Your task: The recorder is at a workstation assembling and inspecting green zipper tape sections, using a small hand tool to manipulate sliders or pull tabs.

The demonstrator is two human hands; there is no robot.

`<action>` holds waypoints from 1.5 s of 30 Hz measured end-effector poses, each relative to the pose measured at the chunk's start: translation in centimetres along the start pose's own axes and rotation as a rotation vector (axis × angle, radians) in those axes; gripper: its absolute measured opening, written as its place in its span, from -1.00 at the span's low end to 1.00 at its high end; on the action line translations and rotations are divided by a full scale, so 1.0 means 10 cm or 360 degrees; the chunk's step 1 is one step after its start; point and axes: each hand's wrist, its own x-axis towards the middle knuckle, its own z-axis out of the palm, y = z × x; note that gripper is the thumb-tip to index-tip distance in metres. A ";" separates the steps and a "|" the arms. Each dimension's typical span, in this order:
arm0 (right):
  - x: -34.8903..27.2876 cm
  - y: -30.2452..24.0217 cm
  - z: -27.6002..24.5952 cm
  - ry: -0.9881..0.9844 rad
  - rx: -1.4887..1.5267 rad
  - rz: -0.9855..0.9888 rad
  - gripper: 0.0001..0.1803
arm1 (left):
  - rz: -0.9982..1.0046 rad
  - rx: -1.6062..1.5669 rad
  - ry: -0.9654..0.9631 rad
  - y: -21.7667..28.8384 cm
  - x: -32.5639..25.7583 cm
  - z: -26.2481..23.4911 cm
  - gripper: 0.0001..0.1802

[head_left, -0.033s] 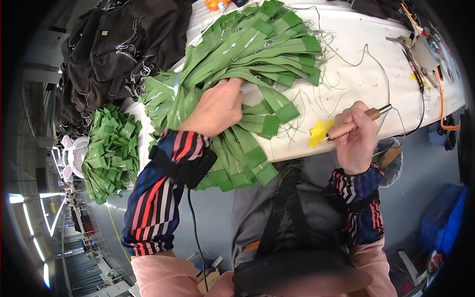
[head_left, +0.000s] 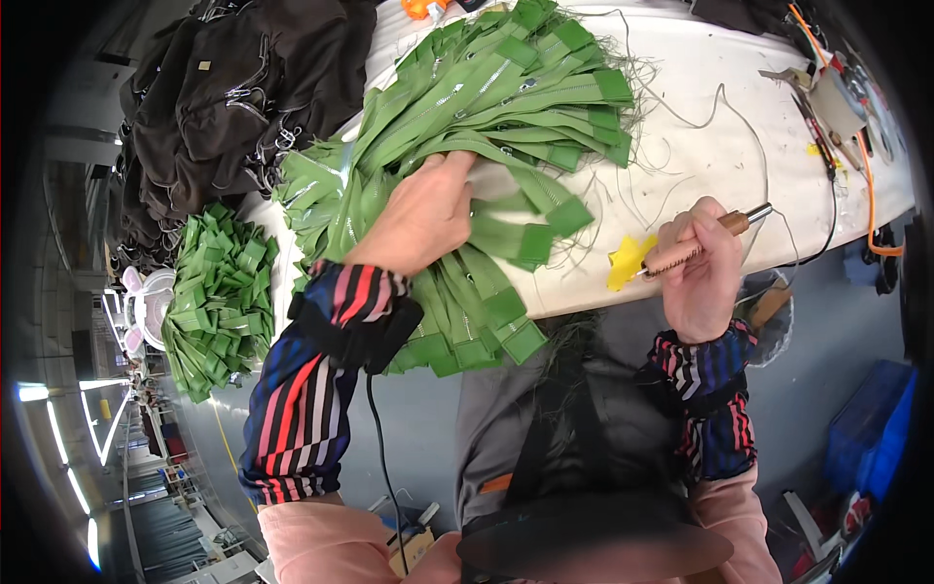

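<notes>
My left hand (head_left: 428,214) is closed among a pile of green zippers (head_left: 457,107) on the white-covered table, with its fingertips hidden under the strips. The zippers have silvery teeth and square green fabric ends, and loose green threads hang off them. To the right, my right hand (head_left: 702,268) is closed around a wooden-handled tool (head_left: 681,255) with a metal end pointing up and right; I cannot make out its exact kind. A yellow piece (head_left: 630,261) is at the handle's lower left end, beside my fingers.
A heap of dark brown fabric items with cords (head_left: 233,97) lies at the upper left. Another bundle of green zippers (head_left: 222,302) hangs at the left edge beside a white fan-like object (head_left: 146,307). Tools and an orange cable (head_left: 869,195) lie far right. A blue crate (head_left: 869,428) stands on the floor.
My left hand has shifted very slightly left, and the zipper strips beside its fingers have moved a little. My right hand and its tool are nearly still.
</notes>
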 end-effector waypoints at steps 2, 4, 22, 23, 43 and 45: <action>0.01 -0.01 -0.09 -0.0064 0.0052 0.0012 -0.81 | 0.0296 0.0174 0.0113 -0.02 -0.06 -0.01 -0.57; 0.03 -0.01 -0.14 -0.0136 0.0107 0.0021 -0.82 | 0.0306 0.0167 -0.0024 0.01 -0.10 -0.04 -0.46; 0.03 0.06 -0.13 -0.0109 0.0105 0.0039 -0.84 | 0.0709 0.0140 0.0226 0.13 -0.56 0.21 -0.63; 0.04 0.06 -0.12 -0.0119 0.0090 0.0023 -0.84 | 0.0705 0.0127 0.0226 0.11 -0.58 0.23 -0.63; -0.13 0.29 0.29 -0.0136 -0.0757 -0.0017 -0.80 | 0.0559 -0.0646 0.0172 0.06 -0.52 0.38 -0.95; -0.15 0.29 0.29 -0.0218 -0.0865 0.0055 -0.86 | 0.0556 -0.0647 0.0185 0.05 -0.52 0.39 -0.95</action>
